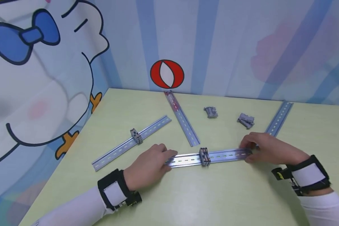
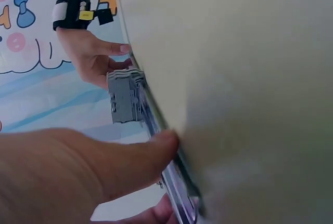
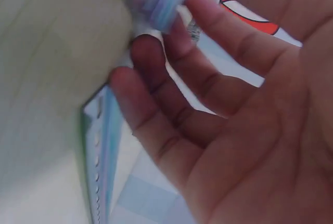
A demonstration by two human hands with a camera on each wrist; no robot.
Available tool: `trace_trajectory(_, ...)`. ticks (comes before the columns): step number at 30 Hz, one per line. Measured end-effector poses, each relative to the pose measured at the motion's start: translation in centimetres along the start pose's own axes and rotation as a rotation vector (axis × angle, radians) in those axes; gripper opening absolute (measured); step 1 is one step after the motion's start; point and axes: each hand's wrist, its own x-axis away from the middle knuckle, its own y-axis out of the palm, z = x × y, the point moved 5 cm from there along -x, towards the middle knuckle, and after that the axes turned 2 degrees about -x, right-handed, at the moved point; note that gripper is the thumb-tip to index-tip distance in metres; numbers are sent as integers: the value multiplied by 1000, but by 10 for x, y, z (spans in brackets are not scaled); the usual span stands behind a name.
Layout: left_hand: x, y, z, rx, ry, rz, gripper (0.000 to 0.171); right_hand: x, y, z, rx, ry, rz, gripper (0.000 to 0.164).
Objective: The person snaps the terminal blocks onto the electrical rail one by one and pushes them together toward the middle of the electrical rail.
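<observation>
A slotted metal DIN rail [image 1: 226, 155] lies crosswise in front of me, with grey terminal blocks [image 1: 204, 156] clipped near its middle. My left hand [image 1: 149, 166] pinches its left end between thumb and fingers. The right end is held by my right hand [image 1: 271, 149]. In the left wrist view, the thumb [image 2: 140, 167] presses along the rail's edge, and the terminal blocks [image 2: 125, 98] stand out from its face. The right wrist view shows the fingers [image 3: 218, 78] of my right hand at the blurred rail end [image 3: 169, 0].
A second rail [image 1: 115, 153] carrying a terminal block [image 1: 136, 136] lies left. Another rail [image 1: 183, 121] points toward the wall, and one more [image 1: 281, 116] lies behind my right hand. Loose terminal blocks [image 1: 211, 112] and a small pile of blocks [image 1: 246, 120] sit toward the back of the table [image 1: 214, 197].
</observation>
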Motion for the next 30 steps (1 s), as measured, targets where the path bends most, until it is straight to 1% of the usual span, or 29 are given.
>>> trace_trajectory(2, 0, -1, -3, 31, -5, -56, 43, -1, 0, 0, -20, -46, 26, 34)
trace_trajectory(4, 0, -1, -7, 70, -21, -122, 40, -2, 1, 1, -68, -101, 57, 34)
trace_trajectory(6, 0, -2, -12, 132, -57, -188, 36, -3, 2, 4, -154, -145, 68, 35)
trace_trajectory(8, 0, -3, -19, 200, -94, -243, 33, -3, 3, 10, -282, -179, 59, 35)
trace_trajectory(11, -1, -6, -29, 299, -134, -311, 33, -4, 6, 19, -494, -168, 8, 33)
trace_trajectory(14, 0, -10, -38, 366, -131, -363, 27, -5, 10, 25, -664, -117, -25, 32)
trace_trajectory(16, 1, -15, -42, 407, -121, -396, 21, -7, 11, 25, -744, -65, -3, 35)
trace_trajectory(18, 3, -22, -46, 430, -119, -420, 16, -10, 12, 23, -818, -23, 42, 39)
trace_trajectory(20, 4, -30, -49, 445, -117, -435, 14, -14, 12, 19, -877, 4, 102, 43)
trace_trajectory(22, 6, -38, -52, 438, -120, -445, 12, -18, 12, 12, -925, 15, 153, 45)
trace_trajectory(24, 7, -46, -55, 433, -111, -449, 12, -22, 11, 6, -937, 16, 192, 45)
trace_trajectory(27, 11, -54, -61, 435, -108, -463, 12, -30, 9, -4, -940, 5, 219, 44)
trace_trajectory(30, 17, -63, -72, 444, -133, -474, 13, -45, 8, -14, -947, -14, 213, 43)
